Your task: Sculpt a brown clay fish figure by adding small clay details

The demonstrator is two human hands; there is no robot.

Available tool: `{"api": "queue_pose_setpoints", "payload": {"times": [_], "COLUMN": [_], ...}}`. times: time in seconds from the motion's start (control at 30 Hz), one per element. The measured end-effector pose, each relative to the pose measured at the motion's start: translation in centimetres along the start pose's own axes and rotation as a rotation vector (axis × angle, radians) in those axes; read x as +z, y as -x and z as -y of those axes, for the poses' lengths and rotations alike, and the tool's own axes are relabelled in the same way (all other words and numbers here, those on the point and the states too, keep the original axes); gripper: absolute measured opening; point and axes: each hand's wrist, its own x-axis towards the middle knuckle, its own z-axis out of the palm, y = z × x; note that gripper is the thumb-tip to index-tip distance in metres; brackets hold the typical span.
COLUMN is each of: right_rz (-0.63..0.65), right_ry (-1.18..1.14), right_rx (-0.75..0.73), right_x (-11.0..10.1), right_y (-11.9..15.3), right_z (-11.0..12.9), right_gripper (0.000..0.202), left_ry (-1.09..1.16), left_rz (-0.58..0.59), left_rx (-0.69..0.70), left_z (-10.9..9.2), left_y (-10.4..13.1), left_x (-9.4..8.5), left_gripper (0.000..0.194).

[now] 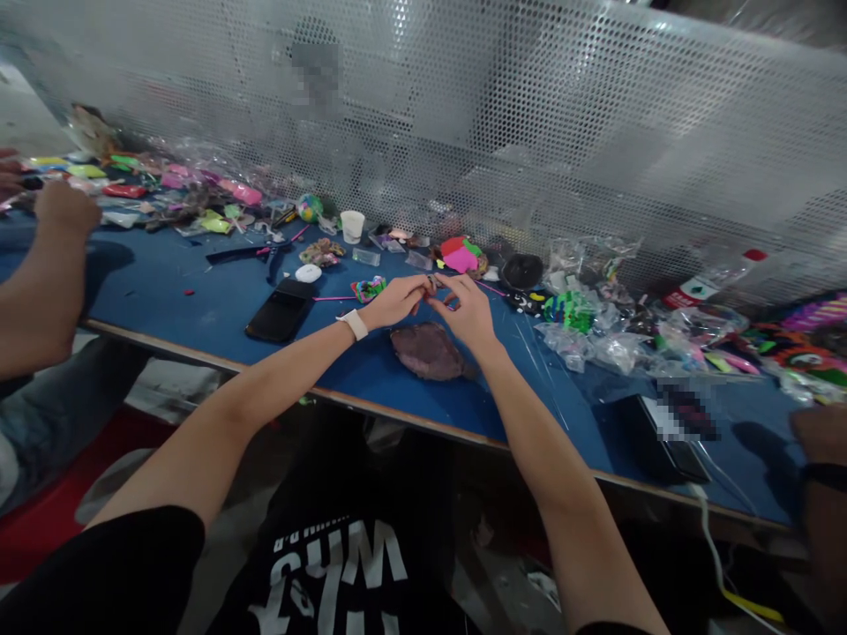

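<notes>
My left hand [397, 300], with a pale band on the wrist, meets my right hand [468, 310] over the blue table. Both sets of fingertips pinch together around something small that they mostly hide; its kind cannot be made out. Just below them, a brownish-purple, flattened oval lump [429, 351] rests near the table's front edge, apart from the fingers. Behind my left hand lies a small multicoloured striped piece [368, 289] beside a thin pink stick [334, 298].
To the left are a black phone [281, 310], a white round case [308, 273], dark-handled pliers [271, 254] and a paper cup [353, 227]. Plastic bags and colourful clay line the perforated metal panel [410, 115]. On the right are a bottle [715, 280] and a black device [655, 439]. Other people's arms show at both sides.
</notes>
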Motion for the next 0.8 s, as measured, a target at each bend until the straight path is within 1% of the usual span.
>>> {"api": "queue_pose_setpoints", "payload": {"times": [0.07, 0.1, 0.23, 0.33, 0.43, 0.53, 0.67, 0.8], "right_rz": [-0.037, -0.052, -0.081, -0.071, -0.045, -0.018, -0.006, -0.036], "right_ry": [-0.002, -0.014, -0.067, -0.114, -0.168, -0.184, -0.102, -0.015], "right_rx": [0.003, 0.0, -0.026, -0.026, 0.007, 0.052, 0.061, 0.069], "right_x": [0.0, 0.0, 0.1, 0.4, 0.7, 1.0, 1.2, 1.1], "right_y": [-0.1, -0.1, -0.4, -0.4, -0.3, -0.2, -0.5, -0.8], "right_z": [0.1, 0.2, 0.5, 0.6, 0.6, 0.2, -0.8, -1.8], "right_gripper": [0.041, 0.041, 0.057, 0.064, 0.063, 0.064, 0.063, 0.057], "left_ry": [-0.031, -0.039, -0.026, -0.052, -0.066, -0.119, -0.188, -0.206], "left_rz": [-0.007, -0.023, -0.116, -0.148, -0.139, -0.112, -0.108, -0.097], "left_rx": [0.043, 0.055, 0.026, 0.03, 0.054, 0.079, 0.103, 0.104], "left_z": [-0.2, -0.3, -0.5, -0.3, 0.2, 0.4, 0.5, 0.4], "left_y": [0.0, 0.0, 0.0, 0.0, -0.2, -0.3, -0.5, -0.8], "left_x": [-0.1, -0.2, -0.6, -0.6, -0.3, 0.0, 0.2, 0.4], "left_gripper": [0.023, 0.022, 0.013, 0.023, 0.028, 0.029, 0.032, 0.031]}}
